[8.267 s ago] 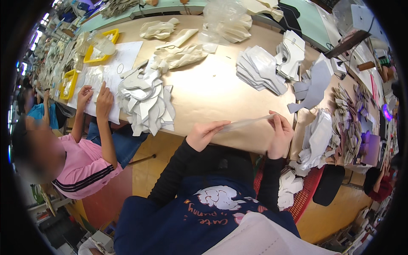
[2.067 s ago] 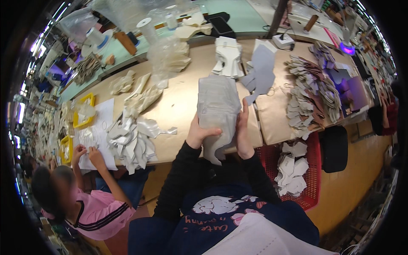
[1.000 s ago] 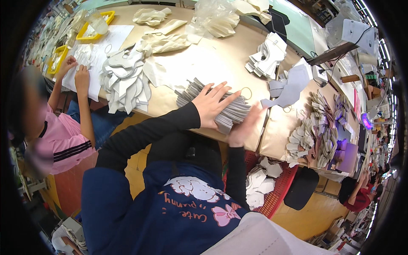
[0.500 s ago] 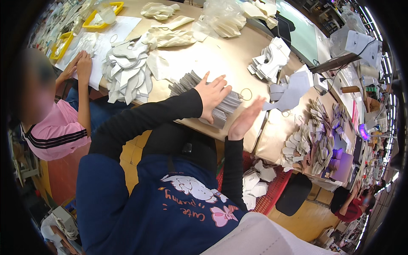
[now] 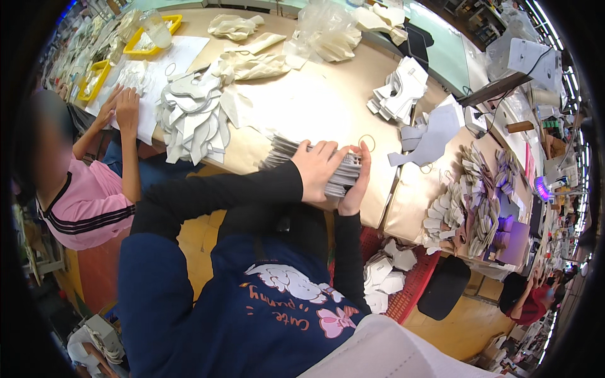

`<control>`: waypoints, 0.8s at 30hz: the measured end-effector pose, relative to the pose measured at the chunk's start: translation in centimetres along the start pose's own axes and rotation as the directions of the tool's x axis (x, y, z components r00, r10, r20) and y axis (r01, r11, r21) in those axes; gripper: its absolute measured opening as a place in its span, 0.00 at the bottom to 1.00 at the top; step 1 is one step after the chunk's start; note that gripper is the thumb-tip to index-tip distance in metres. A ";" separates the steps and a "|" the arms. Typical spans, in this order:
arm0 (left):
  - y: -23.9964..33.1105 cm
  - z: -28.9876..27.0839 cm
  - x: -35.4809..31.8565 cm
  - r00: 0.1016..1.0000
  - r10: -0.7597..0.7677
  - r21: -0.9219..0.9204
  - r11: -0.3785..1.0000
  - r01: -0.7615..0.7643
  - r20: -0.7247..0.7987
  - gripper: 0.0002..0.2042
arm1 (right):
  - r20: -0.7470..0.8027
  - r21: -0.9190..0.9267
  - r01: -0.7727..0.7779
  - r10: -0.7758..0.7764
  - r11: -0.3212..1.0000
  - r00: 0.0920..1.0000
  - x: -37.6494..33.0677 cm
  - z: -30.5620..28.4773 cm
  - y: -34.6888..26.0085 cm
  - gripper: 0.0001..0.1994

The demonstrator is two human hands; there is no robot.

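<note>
A row of grey flat cut pieces (image 5: 282,151) stands packed on edge at the near side of the table. My left hand (image 5: 317,169) lies over the top of this stack, fingers bent round it. Against its right end my right hand (image 5: 357,184) is pressed, fingers pointing away from me and cupped along the pieces. Both hands hold the stack between them, and the thumbs are partly hidden. Just beyond the right fingertips lies a thin loop like a rubber band (image 5: 367,143).
Left is a heap of pale grey pieces (image 5: 192,116), beside a co-worker in a pink shirt (image 5: 88,201). Cream pieces (image 5: 255,65) lie farther back. White-grey pieces (image 5: 398,91) and a grey-blue sheet (image 5: 435,135) are at right. A red basket (image 5: 409,290) stands below the table edge.
My right hand has moved left and now touches the stack's right end. The left hand's spread fingers have drawn together over the pieces. The stack stands more compact and upright.
</note>
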State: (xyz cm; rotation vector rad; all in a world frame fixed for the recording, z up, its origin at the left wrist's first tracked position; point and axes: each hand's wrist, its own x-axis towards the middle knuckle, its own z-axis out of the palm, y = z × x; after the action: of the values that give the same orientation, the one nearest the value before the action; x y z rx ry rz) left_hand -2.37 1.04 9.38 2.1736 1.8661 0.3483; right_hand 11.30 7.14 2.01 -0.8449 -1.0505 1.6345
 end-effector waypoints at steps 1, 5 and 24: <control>0.1 0.4 0.1 1.000 0.015 -0.016 1.000 -0.015 0.013 0.60 | 0.013 0.075 -0.040 0.039 0.996 0.999 0.1 -0.4 0.4 0.30; -0.2 1.0 0.4 0.982 0.048 0.114 0.991 -0.069 0.182 0.65 | 0.007 0.033 -0.006 0.006 0.999 1.000 -0.2 -1.4 1.7 0.27; -3.0 -0.7 3.2 0.986 0.027 -0.108 0.994 -0.009 0.165 0.54 | -0.213 -0.134 0.264 -0.288 0.955 0.934 0.7 -0.8 -0.1 0.21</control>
State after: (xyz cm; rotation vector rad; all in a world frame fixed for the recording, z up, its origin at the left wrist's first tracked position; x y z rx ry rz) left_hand -4.87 4.63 9.02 2.0812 1.7004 0.2556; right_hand 11.82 7.99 1.79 -0.8877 -1.0441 1.2233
